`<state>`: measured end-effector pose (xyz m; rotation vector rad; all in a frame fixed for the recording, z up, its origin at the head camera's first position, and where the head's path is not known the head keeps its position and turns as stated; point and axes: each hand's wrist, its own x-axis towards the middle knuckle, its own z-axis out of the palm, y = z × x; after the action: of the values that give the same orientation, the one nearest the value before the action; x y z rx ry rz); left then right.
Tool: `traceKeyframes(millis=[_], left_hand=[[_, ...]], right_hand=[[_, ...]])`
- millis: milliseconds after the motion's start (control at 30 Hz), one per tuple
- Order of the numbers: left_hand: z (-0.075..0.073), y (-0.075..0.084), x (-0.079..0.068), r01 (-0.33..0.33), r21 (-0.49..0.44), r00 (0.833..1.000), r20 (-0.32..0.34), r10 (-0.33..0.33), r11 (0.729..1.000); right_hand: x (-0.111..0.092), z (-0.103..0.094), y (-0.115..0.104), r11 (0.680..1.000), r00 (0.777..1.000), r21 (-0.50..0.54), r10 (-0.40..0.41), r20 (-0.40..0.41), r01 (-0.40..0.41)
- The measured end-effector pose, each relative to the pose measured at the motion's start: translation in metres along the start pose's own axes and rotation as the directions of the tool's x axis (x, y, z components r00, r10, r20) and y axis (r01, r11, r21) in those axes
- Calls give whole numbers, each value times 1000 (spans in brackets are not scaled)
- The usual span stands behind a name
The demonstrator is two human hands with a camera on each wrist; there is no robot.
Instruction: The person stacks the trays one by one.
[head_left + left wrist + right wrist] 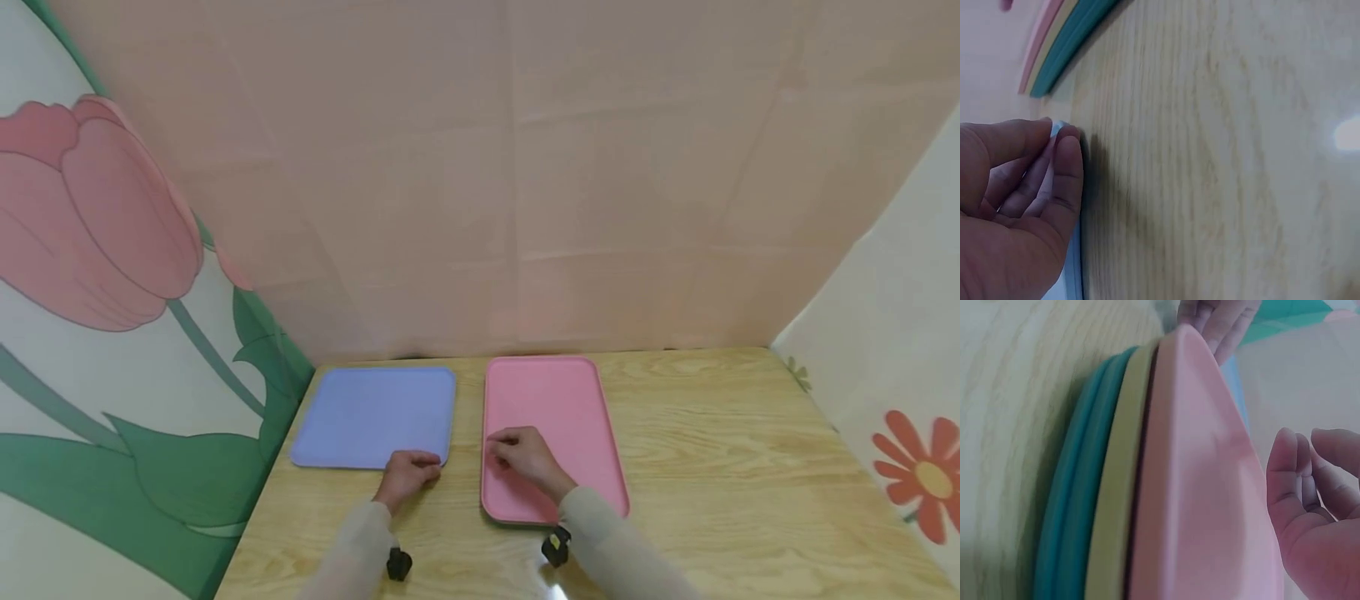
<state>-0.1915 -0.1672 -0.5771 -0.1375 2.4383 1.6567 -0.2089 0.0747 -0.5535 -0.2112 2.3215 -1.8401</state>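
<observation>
A blue tray [375, 417] lies on the left of the table. My left hand [407, 477] is at its near right corner; in the left wrist view the thumb and fingers [1067, 165] pinch that corner. A pink tray [547, 392] lies on top of a stack to the right. Beneath it, in the right wrist view, are a yellow tray [1116, 469] and teal trays [1072, 494]. My right hand [523, 452] hovers over the pink tray near its left edge, fingers loosely bent, holding nothing.
The wooden table [720, 450] extends to the right of the stack. A pinkish sheet [510, 183] hangs behind the table. Flower-patterned panels stand at the left [112, 217] and right [900, 375]. Small black devices are worn at both wrists.
</observation>
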Motion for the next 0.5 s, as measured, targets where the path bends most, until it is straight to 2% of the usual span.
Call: traceKeyframes(millis=[167,300,367,500], left_hand=[[1,-4,-4,-6,-92,1000,9,7,996],[-6,-9,-8,19,-198,997,-73,-34,980],[-11,-11,-9,45,-235,987,-141,-80,971],[-23,-18,-13,102,-327,949,-250,-191,939]], right_hand=[[-1,7,-2,1000,1000,11,-1,8,1],[-1,12,-2,999,1000,35,2,18,-3],[-1,14,-2,999,1000,44,8,23,-9],[0,15,-2,997,999,67,27,29,-29]])
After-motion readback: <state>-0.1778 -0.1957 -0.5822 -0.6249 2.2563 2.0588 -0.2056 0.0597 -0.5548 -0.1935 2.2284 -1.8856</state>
